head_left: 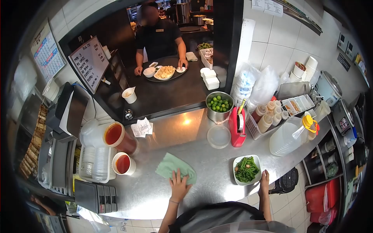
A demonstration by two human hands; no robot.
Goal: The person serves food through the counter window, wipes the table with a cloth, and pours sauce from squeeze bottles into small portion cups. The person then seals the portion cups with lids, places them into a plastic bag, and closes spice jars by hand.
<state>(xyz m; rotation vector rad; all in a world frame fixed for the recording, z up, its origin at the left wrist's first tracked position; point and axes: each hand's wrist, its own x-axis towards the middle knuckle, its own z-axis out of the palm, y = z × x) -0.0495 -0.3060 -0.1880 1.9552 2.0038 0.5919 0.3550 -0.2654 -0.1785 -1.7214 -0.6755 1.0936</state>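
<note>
My left hand (180, 187) lies spread on a green cloth (175, 167), which rests flat on the steel counter (155, 194). My right hand (264, 182) is beside the right rim of a white square bowl (236, 171) of green vegetables (247, 169). Its fingers look extended and close to the bowl; whether they touch it is unclear.
Left are red sauce tubs (123, 164), stacked lids (101, 165) and dark drawers (97, 197). Right stand a pot of limes (220, 106), a red tape dispenser (237, 130), bottles and a jug (285, 139). Beyond the pass window, a person (159, 42) handles dishes on a tray.
</note>
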